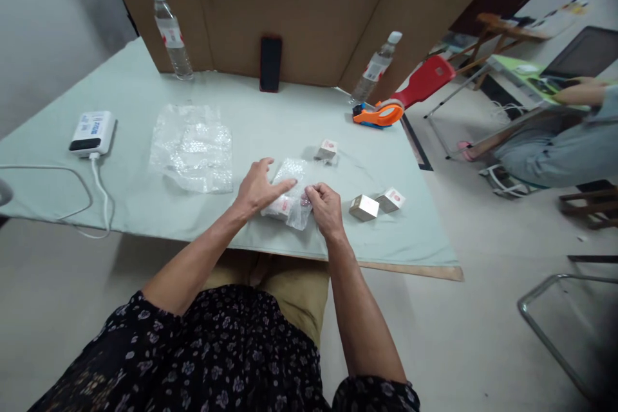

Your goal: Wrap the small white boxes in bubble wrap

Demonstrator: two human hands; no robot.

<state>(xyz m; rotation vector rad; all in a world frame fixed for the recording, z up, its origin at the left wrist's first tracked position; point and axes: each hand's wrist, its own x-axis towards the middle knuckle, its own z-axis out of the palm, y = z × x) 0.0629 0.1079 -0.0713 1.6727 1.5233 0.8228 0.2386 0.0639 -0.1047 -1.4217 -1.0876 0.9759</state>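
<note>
A small sheet of clear bubble wrap (291,175) lies near the table's front edge with a small white box (281,207) wrapped inside it. My left hand (258,188) lies flat on the wrap, fingers stretched out, pressing it down. My right hand (326,207) is closed in a pinch on the wrap's right edge. Two more small boxes (364,207) (391,199) sit just right of my right hand. A third box (327,150) stands a little farther back.
A larger bubble wrap sheet (192,148) lies to the left. A white power bank (93,133) with cable sits at far left. Two water bottles (170,33) (376,67), a black phone (270,63) and an orange tape dispenser (378,114) stand by the cardboard backdrop. Another person (555,145) sits at right.
</note>
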